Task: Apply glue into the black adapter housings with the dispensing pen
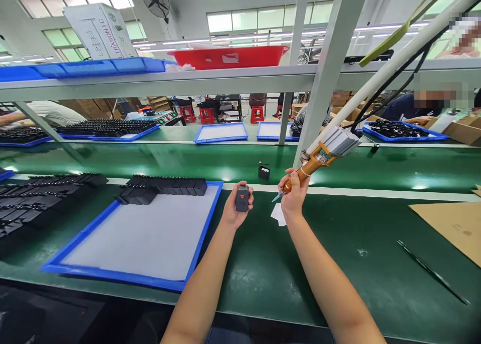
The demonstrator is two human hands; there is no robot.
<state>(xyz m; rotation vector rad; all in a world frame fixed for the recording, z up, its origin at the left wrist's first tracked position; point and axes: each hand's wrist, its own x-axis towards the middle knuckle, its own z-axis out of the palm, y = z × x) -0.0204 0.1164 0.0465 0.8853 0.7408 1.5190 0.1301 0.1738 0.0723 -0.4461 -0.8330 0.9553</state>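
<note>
My left hand point(236, 215) grips a small black plastic case point(242, 198) with an orange mark on its face. My right hand point(295, 196) is wrapped round an orange dispensing gun point(308, 168), whose thin teal needle tip point(277, 197) points down and left toward the case, apart from it. Below the needle a piece of white paper point(278, 215) lies on the green bench. Left of my hands, a blue-rimmed tray point(203, 234) holds a row of black cases point(180, 185) along its far edge.
Many black cases point(33, 199) stand at far left. One black part point(263, 172) sits on the green belt point(225, 158) ahead. Right are a thin dark rod point(432, 271) and cardboard point(451, 226). A white pole point(361, 91) slants overhead. A co-worker's hand point(419, 120) shows beyond.
</note>
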